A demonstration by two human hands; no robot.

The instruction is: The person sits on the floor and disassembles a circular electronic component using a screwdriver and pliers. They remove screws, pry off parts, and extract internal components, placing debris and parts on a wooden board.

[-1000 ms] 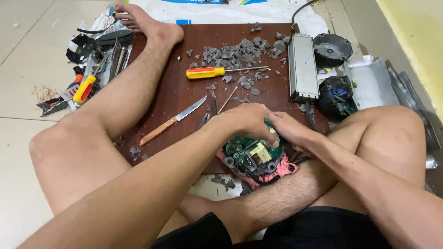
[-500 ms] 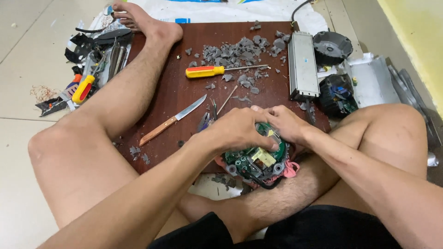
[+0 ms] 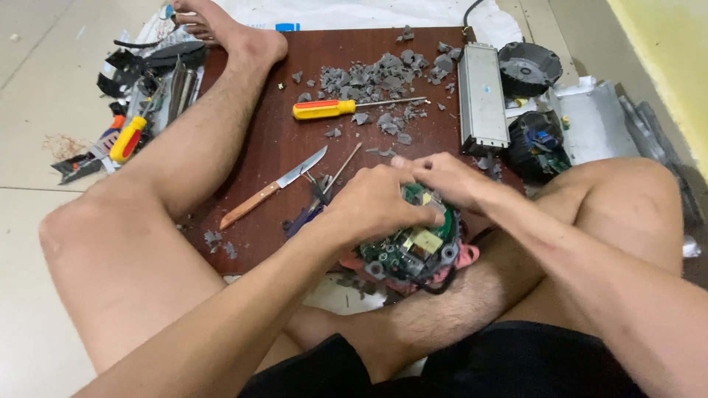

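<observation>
Round green circuit board (image 3: 413, 247), studded with components, under our hands: left hand (image 3: 376, 203) clamped on its left rim, right hand (image 3: 442, 177) gripping far edge. Brown wooden board (image 3: 295, 96) beneath.

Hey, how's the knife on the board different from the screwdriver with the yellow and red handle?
The knife has a wooden handle and a flat blade; the screwdriver has a yellow and red handle and a thin round shaft. The knife lies diagonally, close to the left hand; the screwdriver lies nearly level, farther up among grey rubble. Both rest untouched on the brown board.
</observation>
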